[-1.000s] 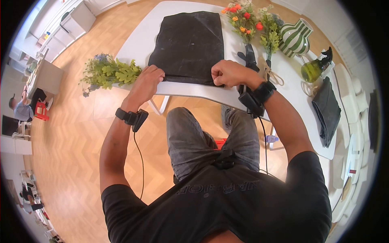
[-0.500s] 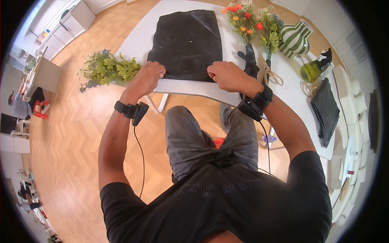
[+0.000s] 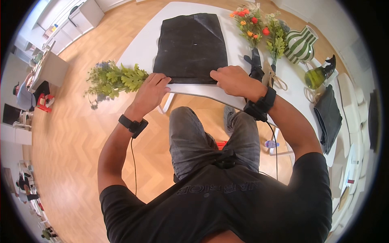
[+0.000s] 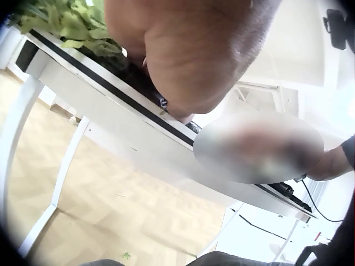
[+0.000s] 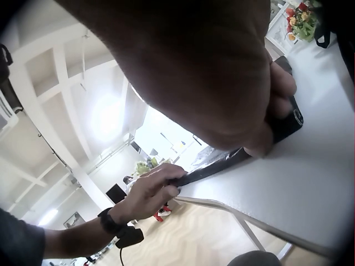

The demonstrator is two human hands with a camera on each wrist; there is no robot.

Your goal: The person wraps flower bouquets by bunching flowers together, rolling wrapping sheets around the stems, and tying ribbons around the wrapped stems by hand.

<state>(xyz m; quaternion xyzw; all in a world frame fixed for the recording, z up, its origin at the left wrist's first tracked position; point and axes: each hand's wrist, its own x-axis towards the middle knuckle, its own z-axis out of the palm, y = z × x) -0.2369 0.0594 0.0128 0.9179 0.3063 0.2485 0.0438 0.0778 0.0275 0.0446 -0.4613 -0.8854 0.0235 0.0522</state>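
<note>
A black cloth (image 3: pixel 190 48) lies flat on the white table, a narrow folded band along its near edge. In the head view the left hand (image 3: pixel 152 92) pinches the near left corner, its fingers bent over the edge. At the near right corner the right hand (image 3: pixel 236 81) grips the same edge with curled fingers. Seen from the right wrist, the left hand (image 5: pixel 150 194) holds the edge of the cloth between thumb and fingers, and the right hand (image 5: pixel 216 83) covers part of it. The left hand (image 4: pixel 183 55) hides most of the cloth in the left wrist view.
Leafy stems (image 3: pixel 121 77) lie left of the cloth. To the right are orange and red flowers (image 3: pixel 249 26), a tied bunch (image 3: pixel 276 40), a striped vase (image 3: pixel 300 45), a green spray bottle (image 3: pixel 315 77) and another dark folded cloth (image 3: pixel 329 117). The table's edge (image 3: pixel 202 90) runs before the person.
The head view has shifted slightly. Both hands stay near the cloth's near corners; the left fingers look less tightly curled, and the right hand sits further in from the corner than one second ago.
</note>
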